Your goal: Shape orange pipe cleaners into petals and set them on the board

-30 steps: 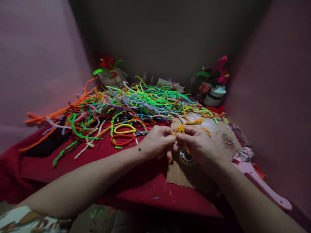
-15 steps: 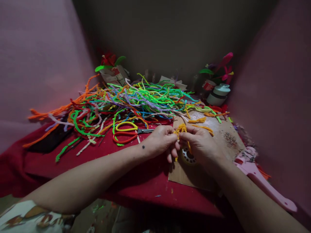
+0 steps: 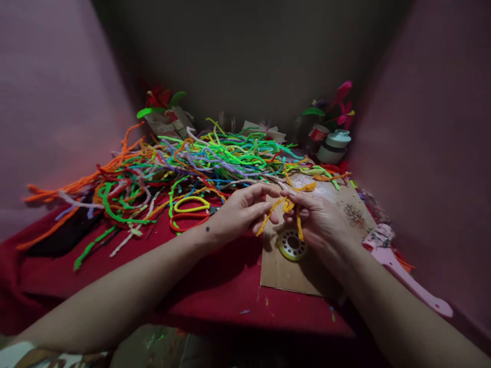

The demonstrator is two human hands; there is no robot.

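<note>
Both hands meet over the cardboard, around a yellow-orange pipe cleaner [image 3: 288, 206] bent into a small looped shape with two ends hanging down. My right hand [image 3: 322, 214] pinches it between thumb and fingers. From the other side my left hand [image 3: 245, 207] closes its fingertips at the piece's upper left; its exact contact is partly hidden. Below the fingers lies a tape roll [image 3: 283, 247] with a holed white core. Scissors [image 3: 192, 215] with one yellow and one red handle rest left of my left hand, their blades mostly covered by it.
A large heap of coloured pipe cleaners [image 3: 226, 153] spreads behind the hands. The cardboard sheet [image 3: 284, 278] lies on a red cloth [image 3: 215, 291]. A pink glue gun [image 3: 406, 276] is at right. Behind stand a white jar [image 3: 333, 148] and pipe-cleaner flowers [image 3: 342, 102].
The hands have turned and loosened around the pipe cleaner, so its two hanging ends now show. More of the tape roll is uncovered. The whole view has shifted slightly.
</note>
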